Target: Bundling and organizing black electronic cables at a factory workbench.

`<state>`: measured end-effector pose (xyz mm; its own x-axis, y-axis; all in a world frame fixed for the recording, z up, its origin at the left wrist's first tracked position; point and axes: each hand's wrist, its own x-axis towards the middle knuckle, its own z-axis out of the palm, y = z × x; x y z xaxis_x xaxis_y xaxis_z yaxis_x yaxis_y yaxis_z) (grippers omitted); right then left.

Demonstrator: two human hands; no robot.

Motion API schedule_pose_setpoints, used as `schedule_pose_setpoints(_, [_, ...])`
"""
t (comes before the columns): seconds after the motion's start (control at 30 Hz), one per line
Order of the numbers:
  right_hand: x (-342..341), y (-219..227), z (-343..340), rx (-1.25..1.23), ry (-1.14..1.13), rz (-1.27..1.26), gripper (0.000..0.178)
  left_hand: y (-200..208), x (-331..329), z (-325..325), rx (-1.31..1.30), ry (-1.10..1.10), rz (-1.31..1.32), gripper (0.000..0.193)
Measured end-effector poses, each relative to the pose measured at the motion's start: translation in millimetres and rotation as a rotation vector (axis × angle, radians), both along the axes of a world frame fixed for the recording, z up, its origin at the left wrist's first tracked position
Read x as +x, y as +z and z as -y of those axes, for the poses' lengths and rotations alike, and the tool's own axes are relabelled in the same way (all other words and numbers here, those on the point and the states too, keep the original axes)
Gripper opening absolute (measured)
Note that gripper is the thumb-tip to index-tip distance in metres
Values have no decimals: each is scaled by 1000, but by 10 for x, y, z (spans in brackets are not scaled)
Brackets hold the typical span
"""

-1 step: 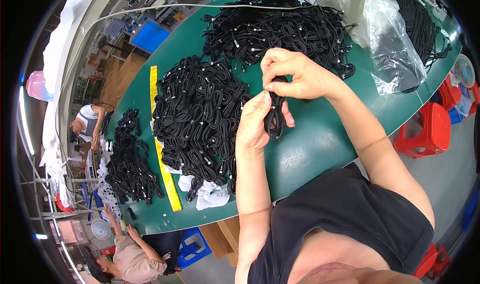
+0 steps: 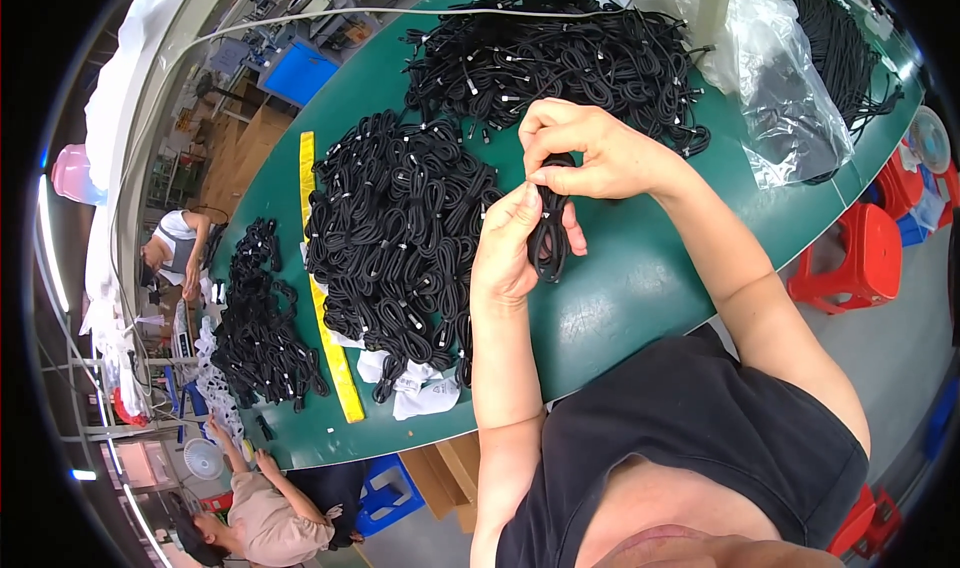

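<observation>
A coiled black cable (image 2: pixel 549 245) hangs folded in a long loop above the green table. Its middle is gripped by my left hand (image 2: pixel 507 246), thumb along the front and fingertips showing on the far side. At the top of the coil, my right hand (image 2: pixel 592 151) pinches with thumb and forefinger, close to the left thumb. What exactly lies in that pinch is hidden. Left of my hands is a large pile of coiled black cables (image 2: pixel 395 233). Beyond them spreads another heap of loose black cables (image 2: pixel 560 63) with small metal ends.
A yellow strip (image 2: pixel 334 353) separates the big pile from a smaller cable pile (image 2: pixel 262 318). Clear plastic bags (image 2: pixel 775 88) lie at the right by a post. Two co-workers sit at the left. Red stools (image 2: pixel 855 258) stand right of the green table (image 2: pixel 620 298).
</observation>
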<state>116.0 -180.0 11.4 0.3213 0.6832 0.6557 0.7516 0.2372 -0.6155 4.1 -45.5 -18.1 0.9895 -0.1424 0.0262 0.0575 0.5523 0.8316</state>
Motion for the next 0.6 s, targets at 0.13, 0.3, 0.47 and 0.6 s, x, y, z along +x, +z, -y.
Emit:
schedule_pose_setpoints(0.13, [-4,-24,-54,-27,5,-11,6,14,-4,-18,-99,12,-45,35])
schedule_pose_setpoints(0.3, [-24,-62,-126,-66,-6,-258,14,10,18,-52,-184,71,-54,35])
schedule_pose_setpoints(0.47, [-15,-121,-180,-36,58,-627,20,-53,50,-73,-159,64,-38,37])
schedule_pose_setpoints(0.6, [-15,-162,-232,151,-274,-521,16,49,26,-3,-104,146,-90,41])
